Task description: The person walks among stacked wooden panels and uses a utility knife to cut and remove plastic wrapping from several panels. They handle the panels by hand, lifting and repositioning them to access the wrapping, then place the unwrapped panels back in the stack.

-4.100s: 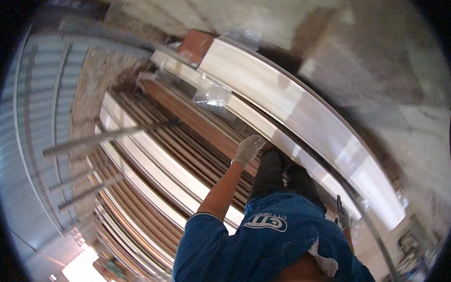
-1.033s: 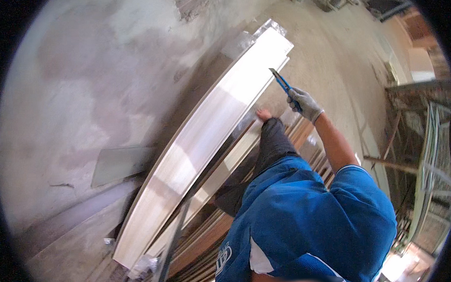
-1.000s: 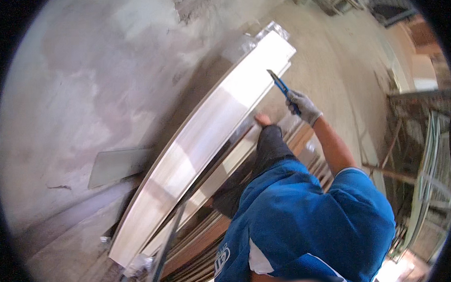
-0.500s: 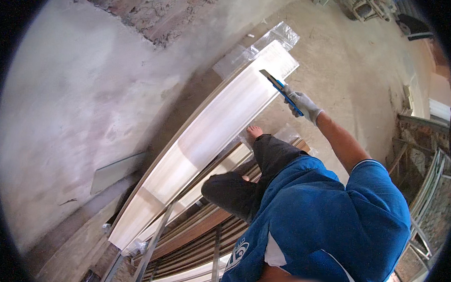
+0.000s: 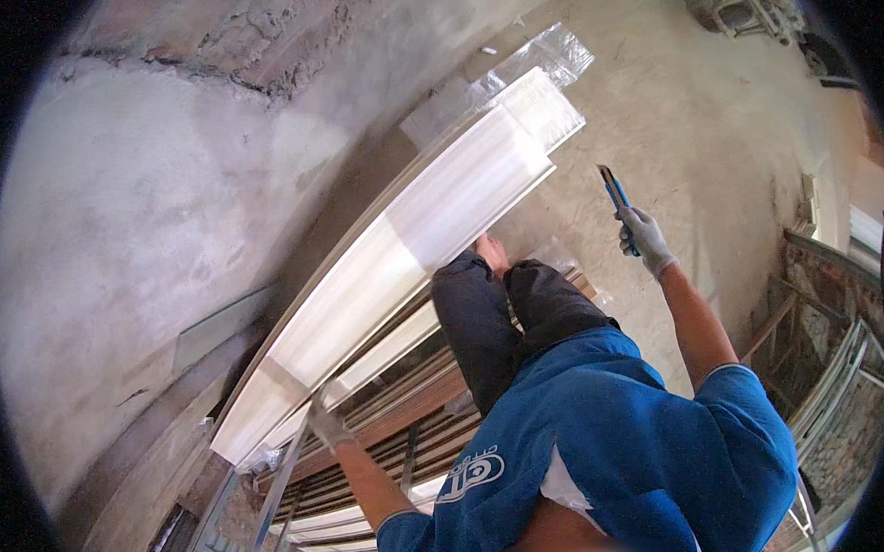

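My right hand [image 5: 645, 236], in a pale glove, is closed around a blue snap-off utility knife [image 5: 616, 194]. Its blade end points up and away from me, over the concrete floor to the right of the panels. My gloved left hand [image 5: 328, 423] is down by the near edge of a long white panel [image 5: 440, 218], beside a grey metal bar [image 5: 285, 476]. Its fingers are too blurred to tell whether they grip. The panel lies on a stack, and at its far end a similar panel [image 5: 548, 112] shows from underneath.
Long brown and white strips [image 5: 399, 428] lie on a metal rack beside my legs. Clear plastic wrap [image 5: 551, 53] sits at the stack's far end. A rough wall [image 5: 166, 188] runs along the left. Metal frames [image 5: 845, 379] stand at the right.
The knife has moved right, off the panel and out over the floor. My left hand and forearm have come into view at the panel's near edge. My legs have shifted.
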